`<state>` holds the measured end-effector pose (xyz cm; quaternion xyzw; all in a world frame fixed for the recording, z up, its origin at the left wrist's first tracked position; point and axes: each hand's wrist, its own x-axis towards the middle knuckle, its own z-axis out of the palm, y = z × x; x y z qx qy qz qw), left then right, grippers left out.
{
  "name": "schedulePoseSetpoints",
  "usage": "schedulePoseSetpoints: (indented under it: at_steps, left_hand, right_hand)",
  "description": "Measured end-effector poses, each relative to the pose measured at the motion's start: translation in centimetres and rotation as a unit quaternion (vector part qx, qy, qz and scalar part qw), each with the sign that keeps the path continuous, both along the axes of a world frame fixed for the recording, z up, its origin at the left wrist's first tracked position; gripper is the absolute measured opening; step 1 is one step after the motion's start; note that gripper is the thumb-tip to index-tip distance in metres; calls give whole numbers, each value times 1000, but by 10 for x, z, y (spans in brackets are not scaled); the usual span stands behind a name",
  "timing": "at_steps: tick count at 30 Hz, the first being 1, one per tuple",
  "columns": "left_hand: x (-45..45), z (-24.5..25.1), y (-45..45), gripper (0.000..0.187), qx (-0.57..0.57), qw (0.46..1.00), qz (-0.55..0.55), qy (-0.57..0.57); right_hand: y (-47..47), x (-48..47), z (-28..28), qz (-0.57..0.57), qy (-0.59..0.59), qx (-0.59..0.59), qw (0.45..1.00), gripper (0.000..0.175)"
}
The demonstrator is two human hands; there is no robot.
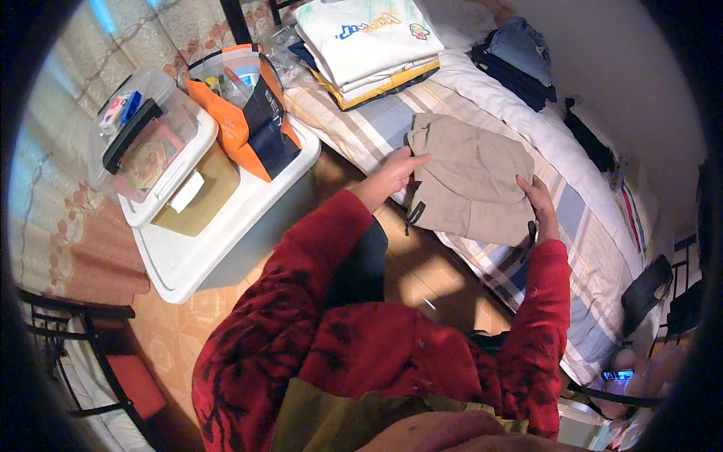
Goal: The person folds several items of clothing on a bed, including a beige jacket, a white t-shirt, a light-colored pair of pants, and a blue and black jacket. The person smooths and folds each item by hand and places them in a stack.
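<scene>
A folded beige garment is stretched between my two hands, over the edge of the bed. Black cord loops show at its lower corners. My left hand pinches its left edge, thumb on top and fingers underneath. On the opposite side, my right hand grips the right edge with the thumb lying on the cloth. The fingers beneath the fabric are mostly hidden. Below the garment lies a striped, checked bedspread; I cannot tell whether the cloth rests on it.
A stack of folded clothes sits on the bed's far end, with folded jeans near the wall. To the left, a large white-lidded storage box carries a clear lidded bin and an orange-and-black bag. Black metal rails stand lower left.
</scene>
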<state>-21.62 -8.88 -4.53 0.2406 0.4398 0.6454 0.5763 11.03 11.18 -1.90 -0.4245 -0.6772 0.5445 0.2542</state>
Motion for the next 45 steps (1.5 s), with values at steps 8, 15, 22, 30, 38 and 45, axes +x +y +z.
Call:
schedulePoseSetpoints:
  at_steps: [8, 15, 22, 30, 38, 45]
  left_hand:
    - [-99, 30, -29, 37, 72, 943, 308, 104]
    - [-191, 74, -5, 48, 44, 912, 377, 157]
    - [-219, 72, 20, 58, 6, 936, 334, 109]
    - [-236, 68, 38, 39, 140, 946, 290, 31]
    - [-277, 103, 61, 42, 97, 938, 293, -161]
    - [-283, 108, 62, 48, 116, 935, 258, -214]
  right_hand:
    - [40, -55, 86, -125, -218, 401, 881, 74]
    - [80, -267, 121, 15, -114, 417, 901, 81]
    - [107, -372, 106, -8, -73, 108, 991, 88]
    - [117, -397, 95, -26, 13, 32, 999, 68]
    - [134, -410, 136, -7, 101, -5, 995, 33]
    - [131, -412, 154, 8, 99, -34, 994, 29]
